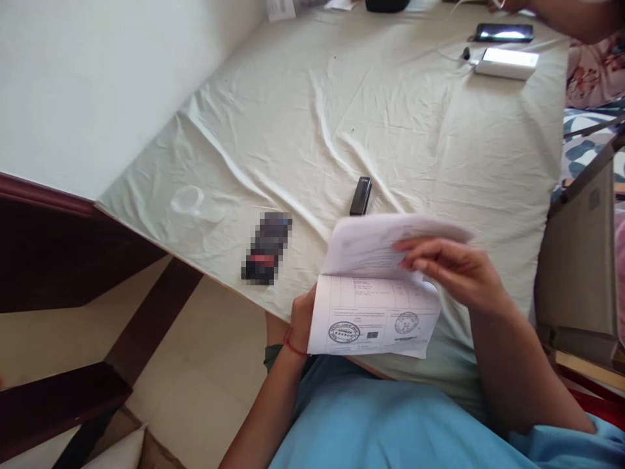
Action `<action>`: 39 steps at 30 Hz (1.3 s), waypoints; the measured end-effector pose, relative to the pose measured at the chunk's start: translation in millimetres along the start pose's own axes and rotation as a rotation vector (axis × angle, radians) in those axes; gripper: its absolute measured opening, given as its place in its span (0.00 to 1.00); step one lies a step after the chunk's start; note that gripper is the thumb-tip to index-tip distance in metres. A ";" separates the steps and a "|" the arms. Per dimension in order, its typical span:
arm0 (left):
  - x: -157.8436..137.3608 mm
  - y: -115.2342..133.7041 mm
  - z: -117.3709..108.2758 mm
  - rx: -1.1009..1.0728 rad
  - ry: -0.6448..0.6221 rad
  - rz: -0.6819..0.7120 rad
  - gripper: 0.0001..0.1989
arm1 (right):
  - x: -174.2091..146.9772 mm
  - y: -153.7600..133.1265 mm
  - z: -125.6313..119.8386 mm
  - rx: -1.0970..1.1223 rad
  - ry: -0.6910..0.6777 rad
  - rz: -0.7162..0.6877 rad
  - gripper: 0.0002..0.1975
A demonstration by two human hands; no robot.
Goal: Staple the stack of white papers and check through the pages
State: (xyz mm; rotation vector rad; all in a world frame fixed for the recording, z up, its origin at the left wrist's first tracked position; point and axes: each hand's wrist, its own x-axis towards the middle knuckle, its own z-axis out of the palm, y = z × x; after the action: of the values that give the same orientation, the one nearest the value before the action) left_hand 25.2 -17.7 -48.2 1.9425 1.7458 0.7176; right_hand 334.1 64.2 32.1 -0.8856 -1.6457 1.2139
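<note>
A sheaf of printed papers [374, 319] is in both my hands over the near edge of the table. Its lower page bears two round stamps, while the upper sheets [366, 244] are lifted and folded back. My left hand [303, 318], with a red string at the wrist, holds the left edge; its fingers are hidden behind the paper. On the right, my right hand [456, 268] has its thumb and fingers closed at the lifted sheets. Just beyond the papers lies a small black oblong thing, perhaps a stapler [361, 195].
Left of the papers lie a pixelated dark phone-like object [267, 249] and a clear plastic container [188, 200]. A lit phone [504, 32], a white power bank [508, 63] and another person's arm [581, 16] are at far right. A chair [579, 254] stands right of the table.
</note>
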 end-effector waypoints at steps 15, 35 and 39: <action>6.8 20.4 -7.9 0.124 0.093 0.070 0.16 | 12.7 72.0 -7.6 0.223 0.649 0.263 0.16; 6.0 23.1 -10.4 0.061 0.078 0.028 0.18 | 9.4 54.7 -11.6 -0.124 0.735 -0.081 0.08; 6.1 23.6 -11.6 0.063 0.064 0.015 0.17 | 1.2 44.1 -25.9 0.252 0.423 -0.059 0.09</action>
State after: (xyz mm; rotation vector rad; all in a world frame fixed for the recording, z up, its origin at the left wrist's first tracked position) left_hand 36.5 -14.7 -23.9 1.9962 1.8141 0.7457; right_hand 359.6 85.7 -6.6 -0.8576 -1.1470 1.0763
